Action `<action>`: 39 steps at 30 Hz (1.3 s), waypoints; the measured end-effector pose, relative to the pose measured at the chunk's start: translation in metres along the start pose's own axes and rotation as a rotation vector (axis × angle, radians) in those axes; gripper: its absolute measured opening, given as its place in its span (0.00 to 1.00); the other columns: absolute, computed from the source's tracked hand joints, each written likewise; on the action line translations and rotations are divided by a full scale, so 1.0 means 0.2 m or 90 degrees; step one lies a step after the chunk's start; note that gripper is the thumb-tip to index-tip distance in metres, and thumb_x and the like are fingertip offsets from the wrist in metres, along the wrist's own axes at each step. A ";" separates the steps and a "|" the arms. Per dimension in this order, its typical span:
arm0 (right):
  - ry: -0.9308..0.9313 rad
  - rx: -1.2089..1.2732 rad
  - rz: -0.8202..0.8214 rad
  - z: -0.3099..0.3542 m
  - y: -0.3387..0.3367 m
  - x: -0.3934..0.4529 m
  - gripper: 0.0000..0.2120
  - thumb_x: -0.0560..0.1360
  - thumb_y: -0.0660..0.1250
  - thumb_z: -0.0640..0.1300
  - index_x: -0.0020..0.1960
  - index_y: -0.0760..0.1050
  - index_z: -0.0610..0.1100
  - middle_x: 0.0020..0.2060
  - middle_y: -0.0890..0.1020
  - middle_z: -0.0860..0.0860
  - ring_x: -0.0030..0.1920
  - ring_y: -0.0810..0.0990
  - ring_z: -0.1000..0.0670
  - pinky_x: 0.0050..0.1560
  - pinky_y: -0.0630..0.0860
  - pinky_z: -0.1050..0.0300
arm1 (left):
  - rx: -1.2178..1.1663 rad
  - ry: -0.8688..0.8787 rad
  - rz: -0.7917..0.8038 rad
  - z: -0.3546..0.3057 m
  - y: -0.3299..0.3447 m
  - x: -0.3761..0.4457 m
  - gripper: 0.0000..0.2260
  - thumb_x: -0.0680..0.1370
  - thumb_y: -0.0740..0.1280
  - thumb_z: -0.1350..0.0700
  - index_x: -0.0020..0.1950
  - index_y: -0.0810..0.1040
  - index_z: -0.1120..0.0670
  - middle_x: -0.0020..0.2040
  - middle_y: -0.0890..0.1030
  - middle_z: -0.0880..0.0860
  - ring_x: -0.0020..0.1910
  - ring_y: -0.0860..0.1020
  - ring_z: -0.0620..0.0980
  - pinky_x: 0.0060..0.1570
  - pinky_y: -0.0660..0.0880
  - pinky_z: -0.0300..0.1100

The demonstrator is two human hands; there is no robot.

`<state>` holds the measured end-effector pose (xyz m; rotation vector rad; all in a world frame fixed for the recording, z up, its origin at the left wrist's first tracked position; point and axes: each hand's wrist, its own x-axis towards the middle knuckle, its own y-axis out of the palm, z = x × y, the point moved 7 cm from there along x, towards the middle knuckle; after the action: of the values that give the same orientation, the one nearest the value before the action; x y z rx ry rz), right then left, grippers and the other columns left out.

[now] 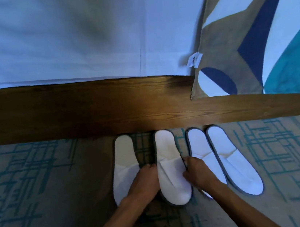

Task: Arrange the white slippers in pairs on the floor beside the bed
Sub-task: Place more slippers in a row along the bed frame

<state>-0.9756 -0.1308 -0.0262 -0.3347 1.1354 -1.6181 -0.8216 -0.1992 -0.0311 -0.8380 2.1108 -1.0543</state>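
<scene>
White bed sheet (77, 33) fills the top of view, 10 to 12 o'clock. Patterned bedcover (260, 28), blue/teal/tan, hangs at 1–2 o'clock w/ a small tag (195, 60) at its edge. Wooden bed rail (80, 111) runs across the middle, 9 to 3 o'clock. Carpet (31, 186), grey w/ teal line pattern, covers the lower half.

Four white slippers lie in a row on the carpet just below the rail, heels toward it, toes toward 6 o'clock: far-left slipper (124, 154), second slipper (169, 168), third slipper (198, 145), far-right slipper (233, 161). Right two touch as a pair; left two sit apart w/ a carpet gap btwn.

Left hand (145, 182) fingers curled against second slipper's left edge. Right hand (197, 172) pinches its right edge, covering part of third slipper.
</scene>
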 end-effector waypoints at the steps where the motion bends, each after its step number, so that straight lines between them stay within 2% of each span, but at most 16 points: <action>1: 0.007 -0.006 -0.009 -0.05 -0.04 -0.01 0.13 0.68 0.63 0.35 0.52 0.75 0.35 0.50 0.81 0.37 0.52 0.78 0.38 0.42 0.70 0.58 | -0.021 0.034 0.013 -0.07 0.02 0.01 0.06 0.79 0.58 0.62 0.52 0.74 0.59 0.54 0.77 0.61 0.51 0.76 0.56 0.50 0.72 0.44; 3: 0.034 -0.019 -0.023 -0.14 -0.12 -0.03 0.16 0.69 0.63 0.35 0.57 0.74 0.35 0.52 0.81 0.37 0.55 0.78 0.39 0.50 0.73 0.54 | -0.071 0.079 0.032 -0.19 0.05 0.03 0.09 0.80 0.56 0.61 0.44 0.73 0.56 0.50 0.78 0.58 0.47 0.76 0.52 0.48 0.72 0.41; 5: 0.054 -0.023 -0.036 -0.25 -0.19 -0.06 0.18 0.69 0.64 0.36 0.59 0.73 0.36 0.50 0.82 0.38 0.55 0.78 0.39 0.53 0.73 0.54 | -0.072 0.104 0.023 -0.29 0.08 0.07 0.10 0.79 0.56 0.61 0.40 0.72 0.55 0.47 0.79 0.58 0.46 0.78 0.54 0.47 0.75 0.44; 9: 0.101 0.013 -0.081 -0.47 -0.34 -0.11 0.18 0.68 0.65 0.36 0.58 0.74 0.36 0.47 0.83 0.38 0.53 0.79 0.39 0.53 0.73 0.52 | -0.030 0.124 0.014 -0.50 0.17 0.14 0.06 0.77 0.59 0.62 0.46 0.75 0.59 0.50 0.80 0.59 0.48 0.78 0.57 0.48 0.77 0.48; 11: 0.138 0.033 -0.094 -0.59 -0.41 -0.14 0.19 0.68 0.66 0.35 0.59 0.74 0.37 0.45 0.83 0.39 0.53 0.79 0.41 0.53 0.71 0.56 | -0.011 0.141 0.006 -0.62 0.22 0.17 0.06 0.77 0.60 0.61 0.49 0.75 0.60 0.51 0.79 0.59 0.50 0.77 0.59 0.48 0.76 0.48; 13: 0.178 0.043 -0.103 -0.73 -0.48 -0.16 0.19 0.68 0.66 0.34 0.59 0.74 0.39 0.43 0.83 0.41 0.52 0.79 0.42 0.49 0.69 0.62 | 0.005 0.172 -0.009 -0.75 0.27 0.19 0.06 0.77 0.60 0.60 0.50 0.74 0.60 0.50 0.79 0.59 0.51 0.77 0.59 0.48 0.74 0.50; 16: 0.216 0.037 -0.120 -0.92 -0.58 -0.19 0.18 0.68 0.66 0.35 0.59 0.75 0.39 0.47 0.83 0.41 0.52 0.80 0.43 0.46 0.67 0.64 | 0.029 0.212 -0.025 -0.93 0.37 0.21 0.05 0.75 0.61 0.60 0.47 0.74 0.59 0.47 0.79 0.59 0.50 0.75 0.59 0.47 0.73 0.50; 20: 0.245 0.010 -0.136 -1.14 -0.69 -0.21 0.17 0.68 0.66 0.35 0.57 0.77 0.39 0.48 0.84 0.40 0.53 0.80 0.42 0.50 0.71 0.60 | 0.059 0.281 -0.026 -1.16 0.46 0.25 0.04 0.74 0.62 0.60 0.45 0.73 0.60 0.45 0.78 0.61 0.48 0.75 0.61 0.43 0.71 0.50; 24: 0.263 0.003 -0.155 -1.32 -0.77 -0.20 0.16 0.68 0.64 0.34 0.55 0.77 0.40 0.49 0.83 0.40 0.53 0.80 0.40 0.51 0.71 0.58 | 0.102 0.313 -0.012 -1.33 0.56 0.31 0.06 0.75 0.61 0.58 0.49 0.72 0.59 0.49 0.77 0.60 0.51 0.73 0.60 0.48 0.70 0.51; 30: 0.267 0.018 -0.189 -1.48 -0.84 -0.15 0.18 0.69 0.63 0.32 0.57 0.77 0.40 0.50 0.84 0.40 0.52 0.81 0.40 0.53 0.73 0.56 | 0.167 0.325 -0.030 -1.47 0.70 0.40 0.11 0.75 0.63 0.54 0.54 0.72 0.59 0.51 0.77 0.59 0.53 0.73 0.59 0.52 0.70 0.51; 39: 0.208 0.010 -0.178 -1.55 -0.86 -0.03 0.20 0.69 0.62 0.33 0.59 0.77 0.44 0.51 0.84 0.40 0.52 0.81 0.40 0.53 0.76 0.52 | 0.149 0.305 0.006 -1.47 0.82 0.53 0.11 0.76 0.62 0.53 0.54 0.71 0.58 0.53 0.75 0.59 0.54 0.72 0.59 0.54 0.71 0.51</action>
<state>-1.2940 0.0226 -0.0432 -0.2309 1.3667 -1.9776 -1.1502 -0.0709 -0.0530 -0.4933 2.3008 -1.5847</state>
